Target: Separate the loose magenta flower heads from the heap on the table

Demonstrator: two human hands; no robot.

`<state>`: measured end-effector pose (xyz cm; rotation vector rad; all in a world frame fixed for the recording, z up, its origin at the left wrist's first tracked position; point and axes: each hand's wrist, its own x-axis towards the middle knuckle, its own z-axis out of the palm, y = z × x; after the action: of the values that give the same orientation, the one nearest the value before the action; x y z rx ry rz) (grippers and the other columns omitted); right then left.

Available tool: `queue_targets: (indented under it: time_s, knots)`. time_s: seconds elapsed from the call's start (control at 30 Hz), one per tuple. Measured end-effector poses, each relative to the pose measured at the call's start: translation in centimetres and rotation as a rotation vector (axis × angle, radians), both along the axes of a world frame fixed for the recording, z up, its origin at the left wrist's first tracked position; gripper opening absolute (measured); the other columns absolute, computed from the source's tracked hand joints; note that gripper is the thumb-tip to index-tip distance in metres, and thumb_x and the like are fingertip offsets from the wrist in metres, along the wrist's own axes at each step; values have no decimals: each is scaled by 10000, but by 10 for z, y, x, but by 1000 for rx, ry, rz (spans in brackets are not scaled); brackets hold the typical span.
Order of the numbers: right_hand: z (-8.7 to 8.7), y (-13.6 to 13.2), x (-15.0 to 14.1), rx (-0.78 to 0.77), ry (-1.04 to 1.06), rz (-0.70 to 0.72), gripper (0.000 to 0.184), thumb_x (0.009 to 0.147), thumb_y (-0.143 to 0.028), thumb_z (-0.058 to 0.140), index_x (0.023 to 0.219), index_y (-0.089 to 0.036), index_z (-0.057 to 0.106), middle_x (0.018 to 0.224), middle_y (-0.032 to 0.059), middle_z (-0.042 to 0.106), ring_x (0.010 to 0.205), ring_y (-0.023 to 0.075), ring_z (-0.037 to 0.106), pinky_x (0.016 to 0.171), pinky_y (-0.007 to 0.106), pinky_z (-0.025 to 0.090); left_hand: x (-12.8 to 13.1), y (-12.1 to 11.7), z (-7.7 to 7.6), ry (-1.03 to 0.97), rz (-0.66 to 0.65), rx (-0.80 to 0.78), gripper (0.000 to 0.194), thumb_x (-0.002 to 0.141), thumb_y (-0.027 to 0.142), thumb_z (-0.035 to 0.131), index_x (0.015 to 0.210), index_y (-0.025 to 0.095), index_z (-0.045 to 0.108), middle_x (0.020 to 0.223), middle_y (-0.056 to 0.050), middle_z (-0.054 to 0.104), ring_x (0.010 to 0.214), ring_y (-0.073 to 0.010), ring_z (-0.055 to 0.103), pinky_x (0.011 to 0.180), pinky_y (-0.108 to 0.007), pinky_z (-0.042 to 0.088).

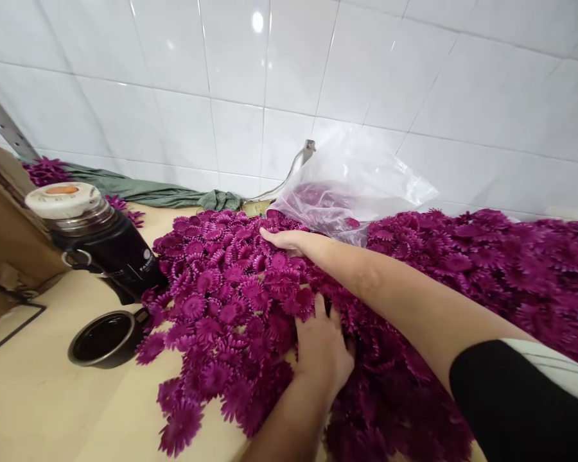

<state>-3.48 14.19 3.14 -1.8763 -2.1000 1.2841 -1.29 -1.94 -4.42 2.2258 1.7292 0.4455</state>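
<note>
A big heap of purple artificial flower heads (231, 308) spreads over the table. My left hand (324, 350) lies in the near middle of the heap, open, its fingers apart and partly sunk among the flowers. Farther back, my right hand (289, 239) reaches across above it, thumb stretched out and the other fingers mostly hidden in the heap by the bag's mouth. It looks open. Just behind that hand, a clear plastic bag (366, 167) slumps against the wall, with some purple flowers inside.
Left of the heap stand a black flask (120, 250) with a white lid and a dark cup (106, 340), both close to the flowers. A cardboard box (14, 237) is at the far left. Green cloth (149, 189) and a metal bracket (308, 151) lie along the tiled wall (236, 135).
</note>
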Motion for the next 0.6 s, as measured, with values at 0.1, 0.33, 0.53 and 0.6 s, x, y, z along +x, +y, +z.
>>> queue_targets:
  time_s: [0.1,0.33,0.53,0.6]
  knots:
    - [25,-6,13,58,-194,63,756,859,-569,411,1350,4,366,1277,273,520,1079,329,585,859,475,474,0,0,1,6,7,-25,580,754,370,504,1292,152,491,1463,-194,326,1215,-384,456,994,-555,335]
    - [88,-63,76,437,-450,213,391,864,-387,513,1080,-82,629,1161,199,610,1070,314,567,949,447,405,1,-2,2,5,41,-3,532,761,357,509,1258,164,513,1448,-197,332,1078,-328,572,940,-499,388]
    - [104,-171,134,643,-354,627,280,905,-251,432,1059,-175,653,1016,86,666,913,202,609,827,352,469,11,0,-3,27,74,91,477,778,349,502,1214,159,538,1404,-192,387,1151,-332,509,926,-487,402]
    - [97,-201,143,601,-305,672,268,892,-251,469,1092,-205,643,1022,72,661,926,190,602,833,326,473,18,3,-5,41,87,110,425,804,315,469,1191,163,557,1385,-177,416,1209,-326,454,922,-464,416]
